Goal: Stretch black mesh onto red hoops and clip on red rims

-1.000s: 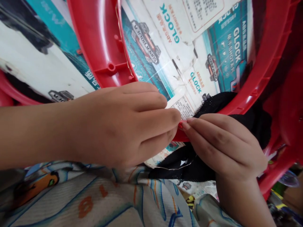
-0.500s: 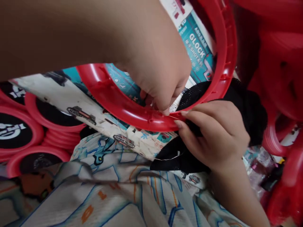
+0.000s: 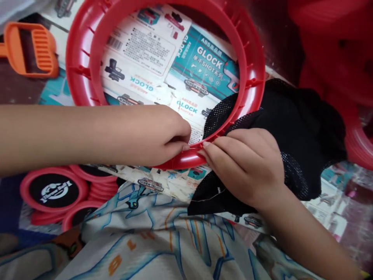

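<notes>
A large red plastic ring (image 3: 253, 83) with small ribs along its channel lies in front of me. Black mesh cloth (image 3: 309, 124) drapes over its right side, part of it showing inside the ring. My left hand (image 3: 171, 136) reaches in from the left with curled fingers, pinching a thin pale string (image 3: 194, 148) at the ring's near edge. Close beside it, my right hand (image 3: 244, 163) is closed on the black cloth against the ring, thumb and index tip at the channel. The cloth between its fingers is mostly hidden. A loose string end lies on the cloth's near corner.
Printed cardboard (image 3: 140, 50) lies under the ring. An orange plastic piece (image 3: 52, 50) rests at upper left. Red rings with black centres (image 3: 54, 190) are stacked at lower left. Blurred red parts (image 3: 335, 58) fill the right side. Patterned clothing (image 3: 163, 241) covers my lap.
My left hand has drawn down and left from over the ring, its arm now lower. The view has shifted, showing more of the ring and the orange piece. Right hand still pinches at the near edge.
</notes>
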Available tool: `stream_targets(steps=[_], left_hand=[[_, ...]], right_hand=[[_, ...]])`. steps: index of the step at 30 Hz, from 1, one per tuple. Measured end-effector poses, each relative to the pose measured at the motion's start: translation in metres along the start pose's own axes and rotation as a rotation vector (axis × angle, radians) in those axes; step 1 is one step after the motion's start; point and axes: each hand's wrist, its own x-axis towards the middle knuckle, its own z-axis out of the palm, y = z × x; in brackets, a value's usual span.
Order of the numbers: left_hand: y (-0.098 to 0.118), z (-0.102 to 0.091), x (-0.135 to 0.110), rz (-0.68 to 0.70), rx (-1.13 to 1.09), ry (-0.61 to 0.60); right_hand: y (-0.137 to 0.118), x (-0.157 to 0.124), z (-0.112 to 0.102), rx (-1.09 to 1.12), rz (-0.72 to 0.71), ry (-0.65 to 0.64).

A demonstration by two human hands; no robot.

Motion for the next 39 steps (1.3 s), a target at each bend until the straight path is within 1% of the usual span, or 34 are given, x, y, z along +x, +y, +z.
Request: stream_targets(steps=[2,5,6,9,10,11,15,16,17,20,24,26,28,30,31,33,36,39], left_hand=[[0.004,-0.003,0.003,-0.059,-0.009,-0.069],[0.006,-0.007,0.008,-0.092,-0.085,-0.047],[0.006,-0.008,0.009,-0.116,-0.117,-0.057],[0.006,-0.013,0.013,-0.221,-0.153,-0.174],[0.007,-0.015,0.013,-0.236,-0.148,-0.197],[0.006,-0.015,0.013,-0.224,-0.14,-0.188],[0.002,-0.01,0.01,-0.049,-0.111,0.032],[0.001,-0.009,0.01,-0.017,-0.105,0.072],[0.0,-0.007,0.01,-0.002,-0.098,0.087],[0.002,-0.008,0.015,-0.04,-0.049,0.065],[0.015,-0.014,0.025,-0.137,0.042,-0.01],[0.021,-0.015,0.027,-0.166,0.084,-0.023],[0.025,-0.013,0.027,-0.164,0.089,0.009],[0.028,-0.012,0.025,-0.142,0.049,0.077],[0.029,-0.011,0.025,-0.144,0.031,0.088],[0.03,-0.013,0.024,-0.165,0.013,0.049],[0.033,-0.018,0.026,-0.215,0.048,-0.099],[0.034,-0.022,0.027,-0.228,0.11,-0.195]], right_hand=[[-0.002,0.0,-0.001,0.01,-0.013,-0.067],[-0.003,0.001,-0.004,0.082,0.028,-0.118],[-0.002,0.002,-0.004,0.107,0.055,-0.13],[-0.001,0.006,-0.006,0.147,0.118,-0.167],[-0.001,0.007,-0.006,0.146,0.134,-0.168],[-0.001,0.008,-0.005,0.143,0.158,-0.16],[-0.005,0.01,-0.004,0.15,0.31,-0.125],[-0.006,0.01,-0.004,0.15,0.346,-0.121],[-0.008,0.01,-0.004,0.148,0.373,-0.119],[-0.011,0.011,-0.005,0.148,0.431,-0.132],[-0.012,0.013,-0.007,0.167,0.528,-0.19],[-0.012,0.014,-0.007,0.168,0.568,-0.207],[-0.011,0.014,-0.008,0.163,0.583,-0.209],[-0.009,0.014,-0.012,0.176,0.573,-0.212],[-0.008,0.014,-0.015,0.194,0.563,-0.21],[-0.004,0.015,-0.022,0.25,0.568,-0.208],[0.0,0.018,-0.031,0.304,0.664,-0.201],[0.005,0.022,-0.033,0.334,0.725,-0.205]])
